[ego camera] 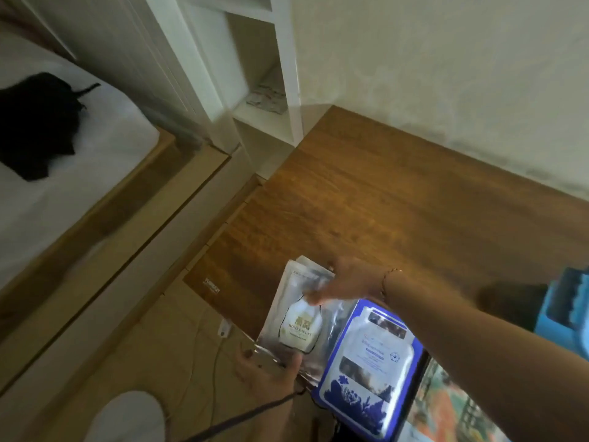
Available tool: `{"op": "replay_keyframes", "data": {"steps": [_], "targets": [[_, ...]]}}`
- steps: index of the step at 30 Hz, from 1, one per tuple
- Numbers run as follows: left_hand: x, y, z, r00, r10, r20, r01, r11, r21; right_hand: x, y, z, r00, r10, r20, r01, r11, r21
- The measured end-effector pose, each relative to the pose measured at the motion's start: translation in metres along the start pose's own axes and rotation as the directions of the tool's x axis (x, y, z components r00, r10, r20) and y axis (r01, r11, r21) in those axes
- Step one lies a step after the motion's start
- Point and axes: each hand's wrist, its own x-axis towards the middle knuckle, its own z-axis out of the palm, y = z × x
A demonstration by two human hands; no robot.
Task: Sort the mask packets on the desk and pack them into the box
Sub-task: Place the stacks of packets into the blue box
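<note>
**Both hands on a silver packet stack at the desk's near-left corner**

The right hand (345, 283) reaches in from the right, its arm crossing above a blue packet (366, 368). Its fingers and thumb pinch the top edge of a stack of silver packets (298, 317), the front one bearing a pale bottle shape and the words "BIRD'S NEST". A thin bracelet (390, 280) circles that wrist.

The left hand (271, 374) comes up from below, palm upward, thumb pressed on the stack's near edge and fingers curled under it. So both hands grip the same stack, one at the far end and one at the near end, holding it tilted over the near-left corner of the wooden desk (398, 202).

The blue packet lies just right of the stack, overlapping its lower right corner; whether it rests on the desk cannot be told. At the right edge a blue box (570, 311) shows in part, well apart from the stack.

Left of the desk stand white shelves (255, 74), and farther left a bed (63, 173) with a black garment (35, 122) on it.
</note>
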Motion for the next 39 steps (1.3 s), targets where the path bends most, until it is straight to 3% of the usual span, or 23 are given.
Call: {"op": "replay_keyframes", "data": {"steps": [3,4,5,7,10,13,18,22,25,28,30,32,34,37,39], "targets": [[0.009,0.024,-0.016,0.972,0.236,0.013,-0.228,0.924,0.307,0.001,0.002,0.003,0.994,-0.094,-0.063,0.099,0.991,0.088],[0.020,0.034,-0.025,0.953,0.275,0.126,-0.301,0.903,0.306,0.001,0.002,0.003,0.990,-0.114,-0.083,0.123,0.986,0.110],[0.031,0.046,-0.034,0.931,0.244,0.270,-0.310,0.922,0.234,0.001,0.002,0.003,0.985,-0.136,-0.103,0.149,0.981,0.125],[0.057,0.066,-0.043,0.866,0.143,0.480,-0.194,0.979,0.058,0.005,0.003,0.003,0.976,-0.166,-0.143,0.185,0.974,0.129],[0.078,0.083,-0.039,0.780,0.104,0.617,-0.179,0.982,0.060,0.009,0.005,0.006,0.967,-0.201,-0.155,0.224,0.963,0.148],[0.077,0.087,-0.031,0.731,0.127,0.670,-0.151,0.988,-0.022,0.004,0.006,0.008,0.945,-0.272,-0.180,0.307,0.928,0.212],[0.064,0.073,-0.028,0.782,0.199,0.591,-0.192,0.979,-0.076,-0.001,0.002,0.009,0.923,-0.343,-0.175,0.383,0.866,0.323],[0.070,0.061,-0.025,0.818,0.190,0.543,-0.111,0.978,-0.176,0.003,-0.006,0.009,0.891,-0.373,-0.259,0.438,0.857,0.270],[0.075,0.059,-0.016,0.840,0.144,0.523,0.044,0.943,-0.329,0.006,-0.007,0.020,0.906,-0.219,-0.362,0.370,0.826,0.425],[0.079,0.071,-0.010,0.891,0.171,0.421,0.056,0.878,-0.475,0.003,-0.004,0.027,0.958,-0.101,-0.268,0.254,0.731,0.634],[0.083,0.088,-0.008,0.908,0.277,0.314,-0.091,0.863,-0.497,-0.003,-0.002,0.019,0.981,-0.106,-0.164,0.190,0.719,0.669],[0.088,0.108,-0.003,0.871,0.448,0.203,-0.313,0.823,-0.474,-0.001,0.002,0.011,0.961,-0.170,-0.219,0.272,0.740,0.616],[0.093,0.127,0.006,0.774,0.621,0.124,-0.522,0.736,-0.430,0.005,0.007,0.002,0.872,-0.291,-0.395,0.468,0.732,0.495],[0.096,0.137,0.030,0.619,0.783,0.056,-0.733,0.602,-0.318,0.018,0.018,-0.008,0.703,-0.380,-0.601,0.683,0.596,0.422],[0.099,0.133,0.047,0.608,0.792,0.044,-0.749,0.592,-0.297,0.032,0.030,-0.003,0.645,-0.392,-0.656,0.722,0.594,0.354]]}}
